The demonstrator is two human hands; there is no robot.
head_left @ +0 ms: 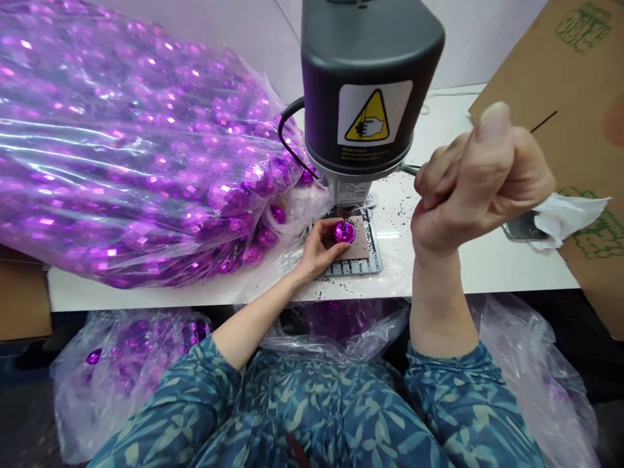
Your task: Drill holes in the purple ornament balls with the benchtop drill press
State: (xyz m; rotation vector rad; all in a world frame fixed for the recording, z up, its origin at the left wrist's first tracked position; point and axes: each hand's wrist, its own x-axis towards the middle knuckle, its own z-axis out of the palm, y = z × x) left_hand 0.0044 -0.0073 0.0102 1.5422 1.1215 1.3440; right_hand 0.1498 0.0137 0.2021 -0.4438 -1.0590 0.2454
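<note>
My left hand (318, 252) pinches a shiny purple faceted ball (343, 232) between thumb and fingers. The ball rests on a small brown board (361, 249), right beneath the chuck (346, 211) of a black bench drill press (373, 39). Whether the bit touches the ball is too small to tell. Below the board lies the grey slotted base (377, 265) of the press. To the right, my right hand (480, 182) is raised and closed in a fist around the drill press lever (408, 169); its grip end is hidden inside the fingers.
A large clear bag (146, 149) full of purple balls covers the left of the white table (487, 273). Dark shavings lie around the press. A phone (524, 227) and white tissue (572, 218) are at right, beside a cardboard box (550, 71). More plastic bags (121, 383) hang below the edge.
</note>
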